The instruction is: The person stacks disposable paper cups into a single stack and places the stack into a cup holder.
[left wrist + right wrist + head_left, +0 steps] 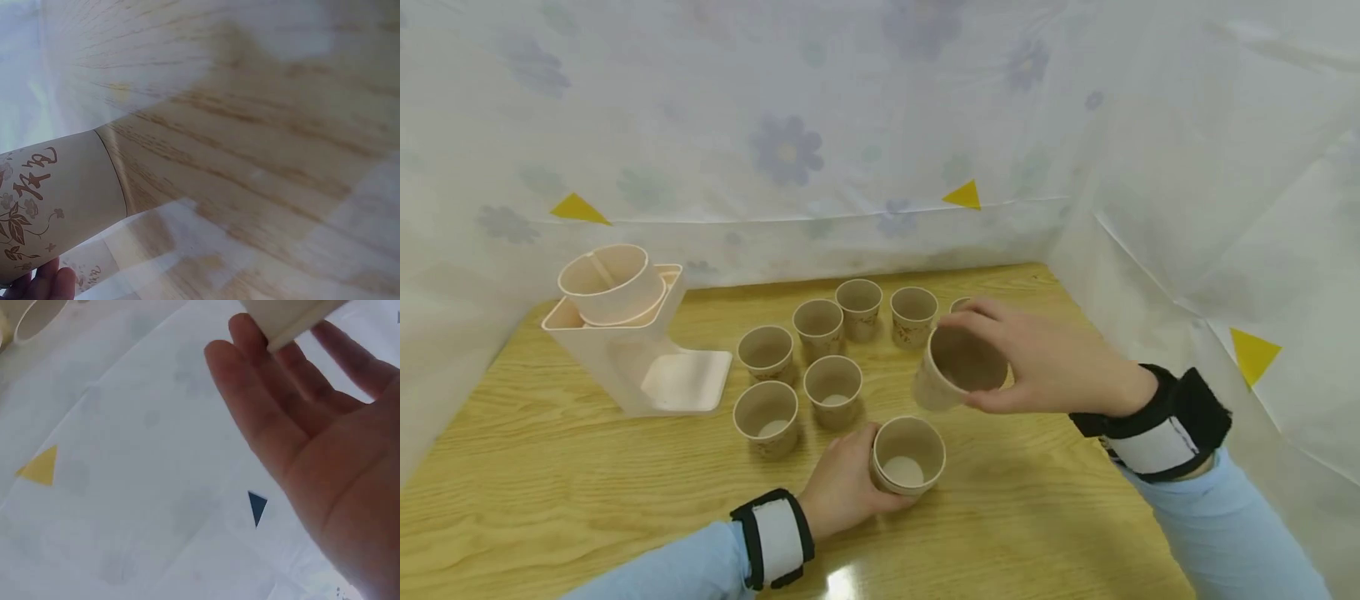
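In the head view my left hand [846,483] grips a small stack of beige paper cups [910,457] from its left side, near the front of the table. Two rims show, one inside the other. The left wrist view shows brown flowers and writing on a cup [65,197] beside my fingertips [47,282]. Above and to the right, my right hand [1052,358] holds another paper cup [966,360] by its rim, tilted and raised off the table. Only an edge of that cup [290,322] appears in the right wrist view.
Several upright paper cups [833,387] stand behind and left of the stack; one [959,304] is mostly hidden by my right hand. At left is a cream plastic stand [640,367] with a round container [617,300] on top. Flowered sheeting [850,125] encloses the wooden table [647,492].
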{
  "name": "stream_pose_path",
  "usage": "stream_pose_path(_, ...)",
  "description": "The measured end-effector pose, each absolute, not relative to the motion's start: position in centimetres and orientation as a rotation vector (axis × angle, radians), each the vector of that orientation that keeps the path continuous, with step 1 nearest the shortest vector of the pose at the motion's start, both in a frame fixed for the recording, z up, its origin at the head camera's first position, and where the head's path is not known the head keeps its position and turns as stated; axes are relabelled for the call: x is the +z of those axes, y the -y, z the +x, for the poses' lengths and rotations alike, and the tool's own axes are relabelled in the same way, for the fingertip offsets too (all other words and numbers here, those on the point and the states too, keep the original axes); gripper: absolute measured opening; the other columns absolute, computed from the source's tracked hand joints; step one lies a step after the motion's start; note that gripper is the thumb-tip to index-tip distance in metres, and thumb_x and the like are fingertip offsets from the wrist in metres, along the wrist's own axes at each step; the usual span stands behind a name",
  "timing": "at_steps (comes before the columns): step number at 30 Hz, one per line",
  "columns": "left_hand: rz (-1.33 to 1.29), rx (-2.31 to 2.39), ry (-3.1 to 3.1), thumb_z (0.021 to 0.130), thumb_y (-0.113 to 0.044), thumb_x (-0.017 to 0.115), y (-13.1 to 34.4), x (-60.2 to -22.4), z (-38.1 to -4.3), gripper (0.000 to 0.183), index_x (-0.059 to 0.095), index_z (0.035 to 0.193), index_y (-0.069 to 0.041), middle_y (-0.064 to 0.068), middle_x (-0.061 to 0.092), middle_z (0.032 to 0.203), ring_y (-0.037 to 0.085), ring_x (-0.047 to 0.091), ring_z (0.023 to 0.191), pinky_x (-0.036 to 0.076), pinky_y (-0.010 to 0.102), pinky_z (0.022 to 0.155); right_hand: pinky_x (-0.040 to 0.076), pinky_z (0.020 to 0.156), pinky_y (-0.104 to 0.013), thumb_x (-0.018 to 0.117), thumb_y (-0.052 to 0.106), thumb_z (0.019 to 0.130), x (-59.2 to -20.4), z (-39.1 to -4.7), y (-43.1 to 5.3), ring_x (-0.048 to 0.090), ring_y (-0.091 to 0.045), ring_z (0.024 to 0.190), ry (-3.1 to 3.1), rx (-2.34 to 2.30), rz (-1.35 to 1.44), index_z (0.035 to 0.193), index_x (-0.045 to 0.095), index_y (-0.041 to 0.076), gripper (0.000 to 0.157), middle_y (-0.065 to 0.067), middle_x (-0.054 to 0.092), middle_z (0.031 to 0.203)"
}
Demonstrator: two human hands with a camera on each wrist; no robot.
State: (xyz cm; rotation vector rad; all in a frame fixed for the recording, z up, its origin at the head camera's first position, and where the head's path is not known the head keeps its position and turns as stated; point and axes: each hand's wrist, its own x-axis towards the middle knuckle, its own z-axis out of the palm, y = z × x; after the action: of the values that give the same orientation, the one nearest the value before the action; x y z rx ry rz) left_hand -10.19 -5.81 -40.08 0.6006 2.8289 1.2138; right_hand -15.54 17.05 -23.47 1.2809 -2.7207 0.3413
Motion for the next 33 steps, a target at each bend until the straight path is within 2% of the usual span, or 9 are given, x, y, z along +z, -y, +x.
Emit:
stream_pose_path(6, 0.616, 1.188, -2.846, 0.059, -0.037, 0.082, 5.8, -40.3, -10.2, 0.067, 0.057, 0.113, -0.006, 0.007, 0.069, 0.102, 0.021, 0.062, 0.092, 0.052, 0.041, 0.081, 0.054, 0.083, -0.033, 0.072, 0.036, 0.071, -24.8, -13.9, -14.6, 0.057, -0.012, 0.098, 2.781, 0.314, 1.509, 0.130, 0.053, 0.013, 0.066, -0.001, 0.053, 0.122)
stream_pose_path(13, 0.604, 1.187, -2.841, 0.059, -0.036, 0.082, 5.9, -40.3, -10.2, 0.069, 0.056, 0.115, -0.006, 0.007, 0.068, 0.105, 0.022, 0.061, 0.095, 0.050, 0.043, 0.084, 0.052, 0.086, -0.033, 0.073, 0.035, 0.070, -27.3, -13.8, -13.3, 0.055, -0.013, 0.100, 2.808, 0.307, 1.649, 0.129, 0.054, 0.010, 0.067, -0.003, 0.055, 0.118)
stream_pose_path(25, 0.633, 1.183, -2.867, 0.059, -0.036, 0.082, 5.8, -40.4, -10.2, 0.070, 0.055, 0.116, -0.006, 0.008, 0.068, 0.107, 0.023, 0.061, 0.097, 0.050, 0.045, 0.085, 0.052, 0.088, -0.034, 0.075, 0.033, 0.069, -29.9, -14.3, -12.3, 0.056, -0.015, 0.099, 2.857, 0.291, 1.678, 0.129, 0.054, 0.009, 0.068, -0.005, 0.056, 0.116)
stream_pose_path(31, 0.629, 1.191, -2.852, 0.060, -0.037, 0.082, 5.9, -40.4, -10.2, 0.076, 0.054, 0.122, -0.003, 0.010, 0.067, 0.113, 0.025, 0.060, 0.102, 0.048, 0.047, 0.089, 0.052, 0.087, -0.033, 0.076, 0.034, 0.068, -30.6, -14.2, -12.2, 0.055, -0.013, 0.099, 2.877, 0.274, 1.683, 0.130, 0.055, 0.012, 0.069, -0.002, 0.057, 0.115)
stream_pose_path(33, 0.629, 1.200, -2.848, 0.060, -0.036, 0.082, 5.9, -40.5, -10.2, 0.075, 0.054, 0.121, -0.004, 0.010, 0.067, 0.112, 0.024, 0.060, 0.101, 0.048, 0.047, 0.088, 0.051, 0.089, -0.034, 0.075, 0.037, 0.069, -30.7, -14.5, -12.3, 0.055, -0.014, 0.103, 2.899, 0.310, 1.672, 0.132, 0.053, 0.011, 0.071, -0.003, 0.056, 0.120)
